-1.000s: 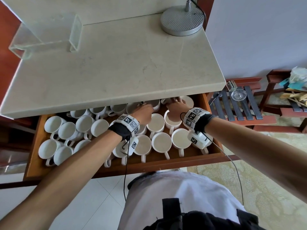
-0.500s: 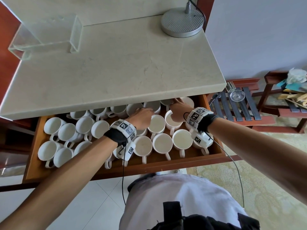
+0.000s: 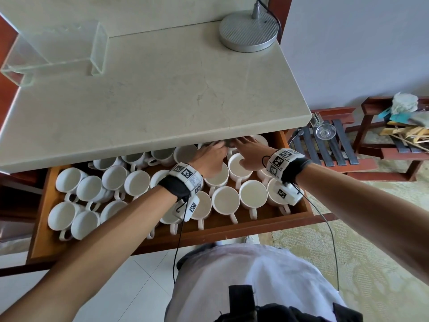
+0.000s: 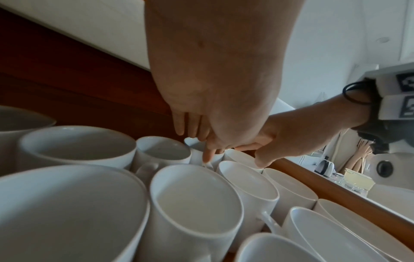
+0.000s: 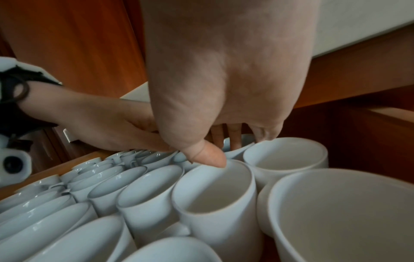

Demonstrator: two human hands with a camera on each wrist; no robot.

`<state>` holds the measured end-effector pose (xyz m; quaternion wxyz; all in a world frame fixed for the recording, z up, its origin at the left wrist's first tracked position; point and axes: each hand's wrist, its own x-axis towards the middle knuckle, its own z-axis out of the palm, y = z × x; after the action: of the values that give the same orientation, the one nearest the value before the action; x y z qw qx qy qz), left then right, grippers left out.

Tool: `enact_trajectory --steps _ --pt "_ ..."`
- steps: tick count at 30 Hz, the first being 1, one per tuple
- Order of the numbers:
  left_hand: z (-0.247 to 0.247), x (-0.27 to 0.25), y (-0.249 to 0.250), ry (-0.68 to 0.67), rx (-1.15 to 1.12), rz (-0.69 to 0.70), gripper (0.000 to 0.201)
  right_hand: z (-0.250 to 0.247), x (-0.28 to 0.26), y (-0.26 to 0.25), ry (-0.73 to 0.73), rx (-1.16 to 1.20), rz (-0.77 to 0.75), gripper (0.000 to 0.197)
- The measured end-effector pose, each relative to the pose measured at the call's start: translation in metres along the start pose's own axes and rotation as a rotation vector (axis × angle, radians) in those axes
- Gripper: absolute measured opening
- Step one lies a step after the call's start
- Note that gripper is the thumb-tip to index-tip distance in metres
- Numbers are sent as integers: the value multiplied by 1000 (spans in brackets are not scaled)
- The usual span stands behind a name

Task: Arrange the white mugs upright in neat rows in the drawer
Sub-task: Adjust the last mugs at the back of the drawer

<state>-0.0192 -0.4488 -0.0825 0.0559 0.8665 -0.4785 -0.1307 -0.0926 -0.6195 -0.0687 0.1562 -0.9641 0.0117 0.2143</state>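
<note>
Presently: left hand point(image 3: 210, 158) and right hand point(image 3: 249, 153), fingers extended onto back-row white mugs point(image 3: 226, 201) under countertop point(image 3: 151, 89), evidently squaring drawer point(image 3: 293, 156) rows; actual clasp unclear.

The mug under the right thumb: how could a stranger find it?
Look in the open wooden drawer under the stone counter. Toward its right end, in the second row from the front, stands a white mug. Only on its rim does the right hand rest a thumb.
</note>
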Motion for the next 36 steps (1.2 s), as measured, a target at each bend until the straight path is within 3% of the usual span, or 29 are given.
enact_trajectory --steps 6,12,20,25,28,31,36 --pt "7 13 0 -155 107 -67 59 3 -1 2 -32 -153 7 88" --pt "7 16 1 -146 108 -62 51 10 -7 15 -59 -178 14 95" --pt "10 9 -4 -165 72 -33 54 12 -18 19 -141 -67 114 89" --pt "4 11 -5 -161 11 -20 59 4 -22 35 -13 28 117 66" --pt "3 12 -5 -148 27 -16 59 -4 -26 43 100 128 195 52" --pt "3 13 -4 -140 75 -6 58 -5 -28 50 168 94 216 43" --pt "5 14 -1 -154 130 -26 52 -3 -31 55 51 148 259 43"
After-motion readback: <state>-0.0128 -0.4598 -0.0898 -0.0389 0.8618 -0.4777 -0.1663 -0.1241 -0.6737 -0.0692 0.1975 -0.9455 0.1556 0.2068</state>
